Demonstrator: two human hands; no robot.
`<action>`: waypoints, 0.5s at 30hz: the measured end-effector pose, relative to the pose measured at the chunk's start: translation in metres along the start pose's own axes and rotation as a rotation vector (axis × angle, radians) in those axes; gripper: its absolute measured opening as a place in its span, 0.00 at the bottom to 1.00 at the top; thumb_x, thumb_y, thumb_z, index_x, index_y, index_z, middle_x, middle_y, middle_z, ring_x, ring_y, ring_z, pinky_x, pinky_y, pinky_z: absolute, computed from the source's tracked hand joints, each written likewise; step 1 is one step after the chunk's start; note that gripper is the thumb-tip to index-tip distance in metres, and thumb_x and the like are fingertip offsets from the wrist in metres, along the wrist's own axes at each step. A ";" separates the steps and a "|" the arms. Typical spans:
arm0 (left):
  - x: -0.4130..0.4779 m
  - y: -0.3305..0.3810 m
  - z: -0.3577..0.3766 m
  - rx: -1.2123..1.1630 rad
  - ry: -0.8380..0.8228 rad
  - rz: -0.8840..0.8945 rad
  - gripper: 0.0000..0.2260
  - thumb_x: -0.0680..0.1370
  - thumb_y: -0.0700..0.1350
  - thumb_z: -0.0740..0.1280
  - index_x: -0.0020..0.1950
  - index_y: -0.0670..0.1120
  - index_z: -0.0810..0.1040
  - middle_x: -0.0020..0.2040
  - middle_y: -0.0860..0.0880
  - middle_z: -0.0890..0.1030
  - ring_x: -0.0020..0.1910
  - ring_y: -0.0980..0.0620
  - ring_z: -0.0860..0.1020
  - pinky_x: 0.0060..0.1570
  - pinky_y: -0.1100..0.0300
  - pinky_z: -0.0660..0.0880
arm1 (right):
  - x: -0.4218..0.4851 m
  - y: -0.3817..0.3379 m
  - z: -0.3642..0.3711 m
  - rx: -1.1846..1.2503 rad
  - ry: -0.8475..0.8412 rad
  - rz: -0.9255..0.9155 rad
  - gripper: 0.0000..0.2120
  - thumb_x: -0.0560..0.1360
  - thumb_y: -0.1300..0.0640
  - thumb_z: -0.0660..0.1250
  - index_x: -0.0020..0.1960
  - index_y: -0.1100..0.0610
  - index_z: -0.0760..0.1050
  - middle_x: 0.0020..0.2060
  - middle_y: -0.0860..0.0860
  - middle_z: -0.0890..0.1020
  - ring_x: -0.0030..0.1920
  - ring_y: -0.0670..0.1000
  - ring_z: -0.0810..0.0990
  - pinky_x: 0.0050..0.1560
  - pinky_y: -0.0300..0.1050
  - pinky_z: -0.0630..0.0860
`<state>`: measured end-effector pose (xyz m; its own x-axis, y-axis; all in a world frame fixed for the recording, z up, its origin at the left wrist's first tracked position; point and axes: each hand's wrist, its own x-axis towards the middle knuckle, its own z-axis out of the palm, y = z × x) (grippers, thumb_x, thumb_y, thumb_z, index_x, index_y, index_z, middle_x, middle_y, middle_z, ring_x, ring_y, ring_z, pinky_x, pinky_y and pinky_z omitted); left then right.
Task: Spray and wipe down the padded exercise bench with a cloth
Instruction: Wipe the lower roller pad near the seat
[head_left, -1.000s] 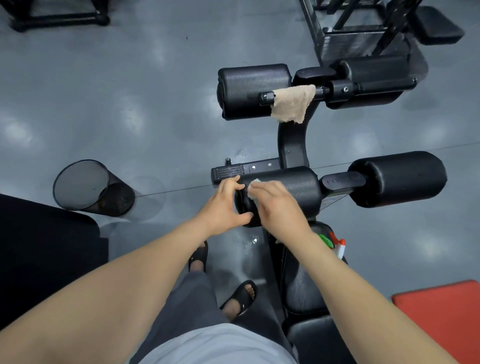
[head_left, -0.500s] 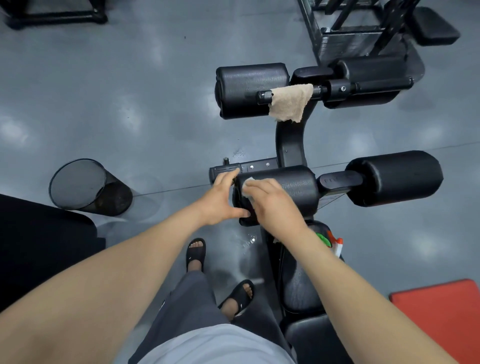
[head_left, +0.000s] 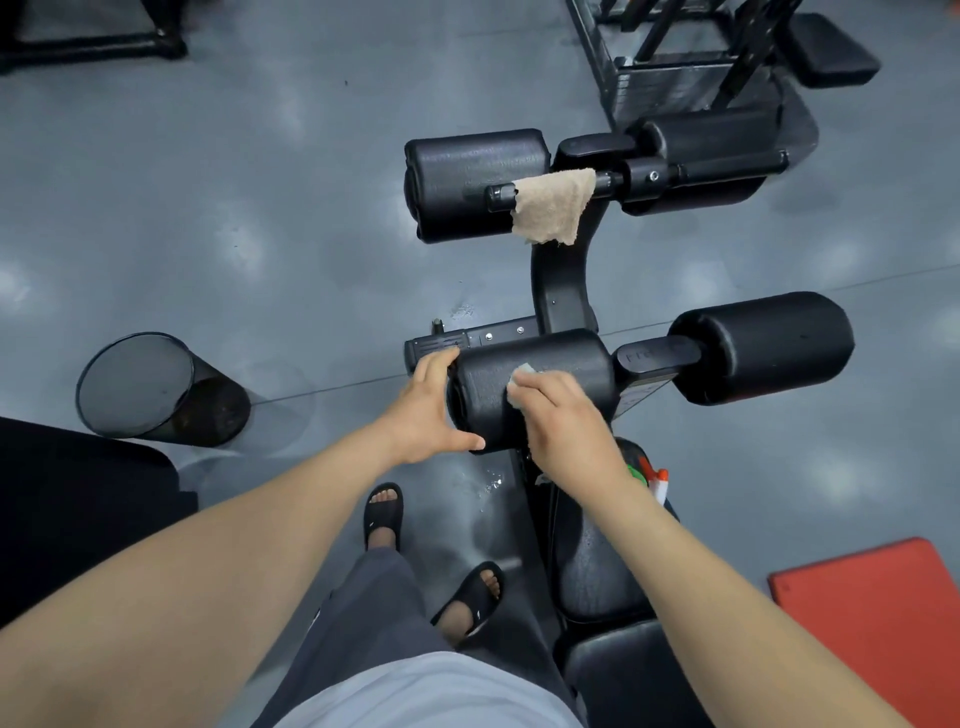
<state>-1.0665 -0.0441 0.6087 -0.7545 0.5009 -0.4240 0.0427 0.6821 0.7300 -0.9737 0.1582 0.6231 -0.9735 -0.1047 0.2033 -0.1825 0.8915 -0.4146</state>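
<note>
Looking down past two bare forearms at black gym padding on a grey floor. Far left: black mesh wastebasket (head_left: 135, 384). Next, left hand (head_left: 426, 410) grasping the left end of the near roller pad (head_left: 561, 353), fingers over the top, thumb curled beneath, placed much as half a second ago. Just right, right hand (head_left: 566, 421) clutching a small white cloth (head_left: 522, 373) against the top of that roller, now shifted slightly rightward along it. Beyond, tan towel (head_left: 553, 205) draped over the far roller's bar. Raised lettering on the arm (head_left: 654, 356) joining the near rollers, too blurred to read. Behind the right wrist, spray bottle (head_left: 658, 480) with orange tip, peeking out by the seat pad (head_left: 592, 566). Far right: red mat (head_left: 872, 613).
</note>
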 end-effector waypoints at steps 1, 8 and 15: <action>-0.002 0.000 0.003 0.005 0.015 0.013 0.57 0.64 0.48 0.85 0.82 0.46 0.50 0.79 0.48 0.54 0.78 0.52 0.59 0.78 0.56 0.57 | 0.000 0.010 -0.004 -0.007 0.008 0.015 0.18 0.72 0.73 0.68 0.58 0.60 0.81 0.60 0.52 0.81 0.57 0.57 0.78 0.59 0.51 0.78; -0.011 -0.007 0.007 0.010 0.033 0.091 0.53 0.68 0.46 0.82 0.82 0.45 0.50 0.80 0.48 0.53 0.79 0.52 0.58 0.78 0.60 0.55 | 0.018 0.033 -0.021 -0.108 0.139 0.304 0.17 0.68 0.77 0.65 0.53 0.64 0.82 0.55 0.58 0.83 0.53 0.65 0.78 0.58 0.54 0.78; -0.017 -0.010 -0.006 -0.033 0.016 0.147 0.36 0.68 0.40 0.64 0.77 0.46 0.60 0.73 0.51 0.60 0.75 0.52 0.64 0.73 0.57 0.66 | 0.023 -0.042 0.022 0.061 -0.090 -0.084 0.17 0.70 0.69 0.65 0.58 0.61 0.81 0.61 0.55 0.81 0.57 0.60 0.77 0.57 0.51 0.78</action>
<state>-1.0579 -0.0631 0.6120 -0.7521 0.5855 -0.3026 0.1325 0.5841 0.8008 -0.9916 0.1088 0.6251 -0.9623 -0.2197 0.1604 -0.2696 0.8495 -0.4535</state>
